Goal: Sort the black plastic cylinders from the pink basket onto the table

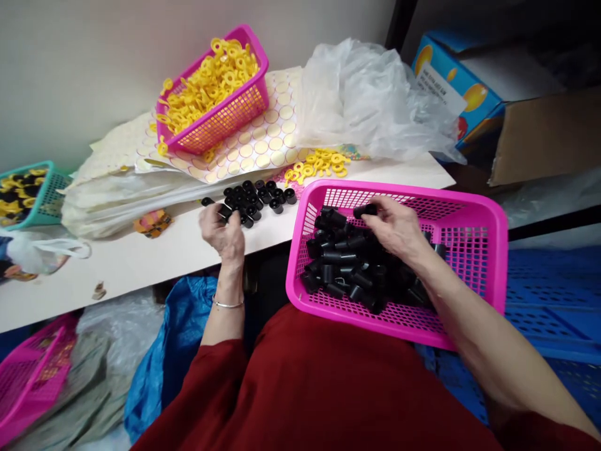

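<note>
My right hand [397,227] pinches a black plastic cylinder [364,211] above a large pink basket [495,263]. Inside that basket lies a heap of similar black cylinders [339,257]. Over the table's front edge, the fingers of my left hand [223,235] are curled round a black cylinder [224,212], partly hidden by them. Just beyond it, a cluster of short black cylinders [248,199] stands on the white table [188,263]. A small pile of yellow ring-shaped pieces [319,164] lies behind the pink basket's rim.
At the back, a smaller pink basket [263,62] brims with yellow pieces [211,84] on sheets of round stickers [277,131]. Clear plastic bags [361,100] and a blue carton [457,88] stand right of it. A teal basket [51,188] sits far left.
</note>
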{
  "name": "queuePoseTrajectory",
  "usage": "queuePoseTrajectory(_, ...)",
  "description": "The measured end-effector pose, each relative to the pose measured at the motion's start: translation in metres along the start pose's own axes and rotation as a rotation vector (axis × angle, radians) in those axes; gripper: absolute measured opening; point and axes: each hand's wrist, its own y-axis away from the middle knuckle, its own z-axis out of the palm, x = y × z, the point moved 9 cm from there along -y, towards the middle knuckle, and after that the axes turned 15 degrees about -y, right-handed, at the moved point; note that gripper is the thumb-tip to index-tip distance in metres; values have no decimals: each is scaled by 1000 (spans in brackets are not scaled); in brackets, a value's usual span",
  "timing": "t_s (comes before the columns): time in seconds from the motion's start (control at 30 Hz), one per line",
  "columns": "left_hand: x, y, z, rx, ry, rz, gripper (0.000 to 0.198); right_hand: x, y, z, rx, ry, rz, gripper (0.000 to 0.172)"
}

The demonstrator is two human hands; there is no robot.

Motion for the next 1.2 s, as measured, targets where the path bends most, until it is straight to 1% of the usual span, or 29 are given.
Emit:
queuePoseTrajectory(0.07, 73, 15, 12, -186, 59, 352, 11, 8, 10, -20, 111, -273, 76, 33)
queuePoseTrajectory(0.1, 108, 27, 17, -272, 85, 530, 8, 12, 16, -26, 139, -417, 128, 33)
queuePoseTrajectory(0.13, 137, 40, 25, -378, 99, 685, 9, 16, 23, -30, 154, -555, 185, 32)
queuePoseTrajectory(0.17, 160, 53, 33, -499, 97, 821, 14, 19, 30, -33, 159, -675, 244, 31)
queuePoseTrajectory(0.2, 178, 67, 41, -624, 85, 944, 18, 21, 37, -35, 159, -771, 298, 31)
queuePoseTrajectory(0.27, 199, 92, 54, -841, 38, 1122, 24, 24, 51, -38, 153, -899, 365, 30)
queuePoseTrajectory(0.3, 206, 101, 58, -912, 10, 1178, 26, 25, 58, -40, 152, -939, 374, 30)
queuePoseTrajectory(0.37, 218, 114, 63, -985, -30, 1246, 28, 27, 69, -43, 156, -986, 366, 28)
queuePoseTrajectory(0.43, 229, 125, 71, -1006, -59, 1286, 25, 31, 78, -46, 176, -995, 351, 26)
queuePoseTrajectory(0.53, 240, 143, 90, -1002, -145, 1331, 22, 34, 85, -47, 192, -942, 314, 25)
queuePoseTrajectory(0.63, 244, 158, 108, -1003, -230, 1361, 27, 28, 87, -44, 153, -884, 248, 28)
queuePoseTrajectory(0.73, 246, 164, 114, -1013, -243, 1369, 29, 23, 90, -39, 108, -895, 235, 32)
queuePoseTrajectory(0.83, 246, 162, 111, -1044, -211, 1318, 29, 21, 92, -31, 64, -936, 254, 31)
queuePoseTrajectory(0.93, 245, 151, 102, -1069, -105, 1205, 25, 22, 94, -29, 72, -956, 254, 28)
queuePoseTrajectory(1.0, 246, 142, 91, -1085, 55, 1125, 16, 23, 95, -31, 104, -975, 244, 29)
queuePoseTrajectory(1.07, 245, 136, 79, -1129, 269, 1032, 6, 23, 95, -34, 127, -1006, 235, 30)
queuePoseTrajectory(1.1, 245, 134, 73, -1158, 374, 975, 5, 22, 95, -35, 129, -1017, 229, 30)
queuePoseTrajectory(1.2, 241, 132, 63, -1229, 600, 792, 20, 18, 94, -36, 102, -994, 214, 29)
